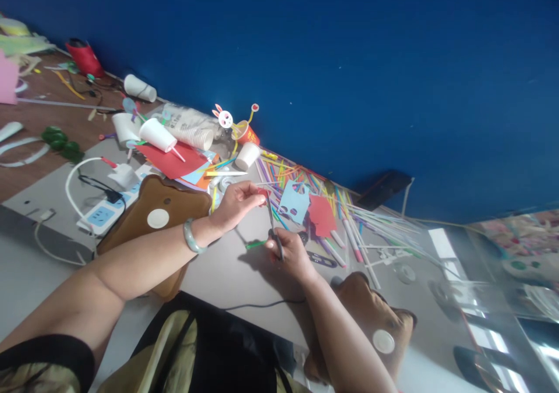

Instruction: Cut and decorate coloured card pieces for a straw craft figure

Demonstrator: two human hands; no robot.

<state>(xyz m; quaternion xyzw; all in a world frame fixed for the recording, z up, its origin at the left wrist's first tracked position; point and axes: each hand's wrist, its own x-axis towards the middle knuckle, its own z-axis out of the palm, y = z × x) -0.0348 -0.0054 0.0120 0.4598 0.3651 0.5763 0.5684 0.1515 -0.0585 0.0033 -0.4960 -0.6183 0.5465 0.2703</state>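
Observation:
My left hand [236, 205], with a pale bangle [191, 237] at the wrist, pinches a small piece of red paper [264, 193] between thumb and fingertips. Just below it, my right hand [292, 252] is closed round the handles of a pair of scissors [276, 240]. Their blades point up at the red piece; whether they touch it I cannot tell. A light-blue paper with cut-out holes [294, 197] and a red paper sheet [322, 215] lie to the right of the scissors. By my right fingers lies a green stick [255, 244].
Marker pens and sticks [345, 221] spread along the wall. A rabbit figure [225, 118] and paper cups [158, 134] stand or lie at the back left. A power strip [101, 211] is beside a brown bear-shaped pad [146, 218]; another brown pad [369, 311] lies under my right forearm.

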